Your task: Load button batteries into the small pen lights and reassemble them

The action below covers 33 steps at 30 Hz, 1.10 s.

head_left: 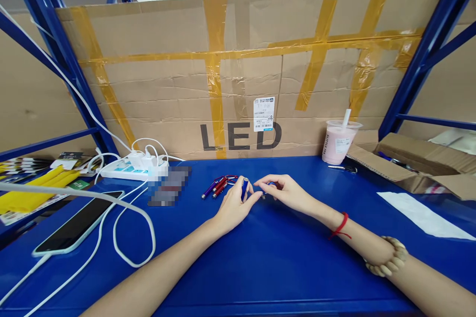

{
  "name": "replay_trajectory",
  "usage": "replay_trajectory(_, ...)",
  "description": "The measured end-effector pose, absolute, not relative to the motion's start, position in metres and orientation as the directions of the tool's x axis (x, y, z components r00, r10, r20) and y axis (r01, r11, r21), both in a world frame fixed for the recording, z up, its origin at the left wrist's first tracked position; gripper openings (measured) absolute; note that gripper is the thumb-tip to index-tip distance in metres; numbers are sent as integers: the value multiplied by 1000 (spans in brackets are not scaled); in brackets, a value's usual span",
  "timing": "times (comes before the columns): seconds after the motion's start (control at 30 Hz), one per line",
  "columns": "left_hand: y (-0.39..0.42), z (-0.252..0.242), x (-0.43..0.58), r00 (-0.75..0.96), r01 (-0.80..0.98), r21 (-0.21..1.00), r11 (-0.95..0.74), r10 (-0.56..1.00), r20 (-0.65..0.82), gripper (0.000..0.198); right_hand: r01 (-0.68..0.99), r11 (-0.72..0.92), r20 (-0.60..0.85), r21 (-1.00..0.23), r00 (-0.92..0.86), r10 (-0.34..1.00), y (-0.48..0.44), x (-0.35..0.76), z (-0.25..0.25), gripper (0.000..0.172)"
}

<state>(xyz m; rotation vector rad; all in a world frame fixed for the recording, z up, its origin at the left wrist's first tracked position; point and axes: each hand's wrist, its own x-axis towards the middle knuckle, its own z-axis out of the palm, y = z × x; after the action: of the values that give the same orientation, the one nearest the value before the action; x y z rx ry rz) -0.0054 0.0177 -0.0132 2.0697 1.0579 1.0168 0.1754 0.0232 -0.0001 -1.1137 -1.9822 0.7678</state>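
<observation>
My left hand (pixel 235 204) is closed around a small blue metal tube (pixel 244 189), which stands nearly upright with its silver end on top. To its right, my right hand (pixel 289 192) pinches a small blue piece (pixel 272 184) with a bit of silver metal under the fingers; its exact kind is too small to make out. The two hands are close together just above the blue table, fingertips almost meeting. Left of them lie several slim metal tubes, among them a purple tube (pixel 208 189) and a red tube (pixel 220 188), with silver ends.
A white power strip (pixel 128 169) with cables and a phone (pixel 80 223) occupy the left side. The cup of pink drink (pixel 337 142), a pen (pixel 344 169), an open cardboard box (pixel 409 176) and white paper (pixel 424 215) are right. Cardboard (pixel 167 94) walls the back.
</observation>
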Motion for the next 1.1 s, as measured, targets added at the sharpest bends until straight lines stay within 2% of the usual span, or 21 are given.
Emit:
replay_trajectory(0.13,17,-10,-6,427,414,797,-439,867,256,31,367,394,273,-843,-340,900,22,174,3,47)
replay_trajectory(0.37,20,-14,-5,431,333,778,-533,820,377,19,285,353,236,-891,-371,898,19,170,6,46)
replay_trajectory(0.63,20,-12,-5,425,347,798,-493,841,335,20,207,305,197,-930,-419,886,19,171,5,49)
replay_trajectory(0.83,25,-19,-5,361,334,780,-530,836,413,20,208,320,213,-924,-414,885,19,171,6,47)
replay_trajectory(1.0,23,-19,-4,396,251,861,-442,859,325,21,205,336,241,-919,-383,892,20,172,6,48)
replay_trajectory(1.1,22,-17,-3,404,263,863,-432,861,308,23,221,345,251,-912,-366,896,20,172,6,50)
